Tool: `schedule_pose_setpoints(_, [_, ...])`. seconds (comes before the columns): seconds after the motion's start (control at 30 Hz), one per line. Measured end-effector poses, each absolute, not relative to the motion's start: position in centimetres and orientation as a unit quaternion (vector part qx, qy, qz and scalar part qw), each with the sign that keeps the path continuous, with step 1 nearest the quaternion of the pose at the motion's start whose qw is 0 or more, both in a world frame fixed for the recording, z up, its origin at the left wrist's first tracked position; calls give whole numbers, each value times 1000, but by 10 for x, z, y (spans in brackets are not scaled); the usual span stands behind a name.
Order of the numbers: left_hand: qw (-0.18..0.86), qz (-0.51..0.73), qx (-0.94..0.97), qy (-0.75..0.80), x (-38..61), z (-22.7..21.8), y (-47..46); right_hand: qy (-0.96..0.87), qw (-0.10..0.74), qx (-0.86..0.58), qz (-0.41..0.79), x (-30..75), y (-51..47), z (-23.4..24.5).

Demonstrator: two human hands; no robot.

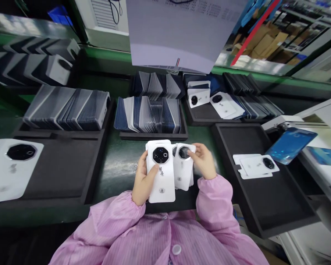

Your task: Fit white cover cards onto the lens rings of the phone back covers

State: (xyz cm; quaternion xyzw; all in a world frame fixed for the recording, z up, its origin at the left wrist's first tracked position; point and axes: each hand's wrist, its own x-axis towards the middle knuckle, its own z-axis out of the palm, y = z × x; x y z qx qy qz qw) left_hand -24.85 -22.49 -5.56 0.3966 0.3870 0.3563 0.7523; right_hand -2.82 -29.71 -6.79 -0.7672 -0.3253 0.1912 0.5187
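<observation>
My left hand grips a small stack of white phone back panels, thumb across the front. The top panel has a black octagonal camera patch, dark lettering and a small round mark. Close by on the right, my right hand pinches more white phone back panels by the upper right corner, near the camera patch. These are slightly fanned, and their left edge is partly behind the left stack. Both sets are upright over the green bench. The fingers behind the panels are hidden.
A black tray of upright panels stands ahead, with another rack of panels left. A large white panel lies at far left. On the right, a black tray holds white panels; a blue sheet overhangs it.
</observation>
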Motion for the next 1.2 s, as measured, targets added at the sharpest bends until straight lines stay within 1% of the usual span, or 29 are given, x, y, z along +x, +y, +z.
schedule_pose_setpoints(0.03, [750, 356, 403, 385, -248, -56, -225, -352, 463, -796, 169, -34, -295, -71])
schedule_pose_setpoints(0.1, [743, 355, 419, 382, -248, -58, -225, -398, 385, -830, 67, -48, -290, -71])
schedule_pose_setpoints(0.13, [739, 353, 429, 381, -248, -59, -225, -419, 372, -828, 12, -56, -288, -68])
schedule_pose_setpoints(0.2, [725, 355, 453, 378, -248, -62, -226, -459, 400, -791, -50, -71, -285, -56])
schedule_pose_setpoints(0.23, [715, 359, 467, 376, -248, -64, -227, -481, 425, -765, -52, -79, -284, -49])
schedule_pose_setpoints(0.3, [687, 372, 501, 372, -248, -66, -229, -521, 456, -721, -21, -92, -282, -34])
schedule_pose_setpoints(0.37, [649, 390, 541, 367, -249, -68, -231, -535, 460, -709, 7, -100, -279, -25])
schedule_pose_setpoints(0.47, [591, 401, 602, 358, -251, -69, -234, -508, 464, -724, 50, -103, -277, -21])
schedule_pose_setpoints(0.57, [566, 395, 631, 356, -251, -68, -235, -493, 473, -725, 92, -101, -277, -25])
schedule_pose_setpoints(0.63, [575, 391, 623, 358, -250, -68, -235, -508, 468, -719, 74, -101, -278, -29])
schedule_pose_setpoints(0.7, [591, 392, 607, 360, -249, -67, -234, -540, 459, -705, 18, -103, -279, -33])
schedule_pose_setpoints(0.77, [601, 394, 593, 363, -249, -66, -231, -590, 456, -665, -47, -107, -281, -39])
schedule_pose_setpoints(0.83, [612, 393, 579, 368, -249, -67, -228, -655, 448, -603, -87, -110, -283, -44])
schedule_pose_setpoints(0.9, [629, 382, 563, 374, -249, -68, -225, -705, 441, -548, -88, -113, -284, -49])
schedule_pose_setpoints(0.97, [647, 371, 547, 379, -249, -70, -223, -724, 444, -523, -74, -115, -285, -51])
schedule_pose_setpoints(1.1, [667, 363, 526, 382, -250, -71, -221, -732, 484, -476, -52, -116, -285, -52])
schedule_pose_setpoints(1.2, [659, 366, 533, 385, -251, -70, -220, -739, 493, -457, -34, -116, -285, -51])
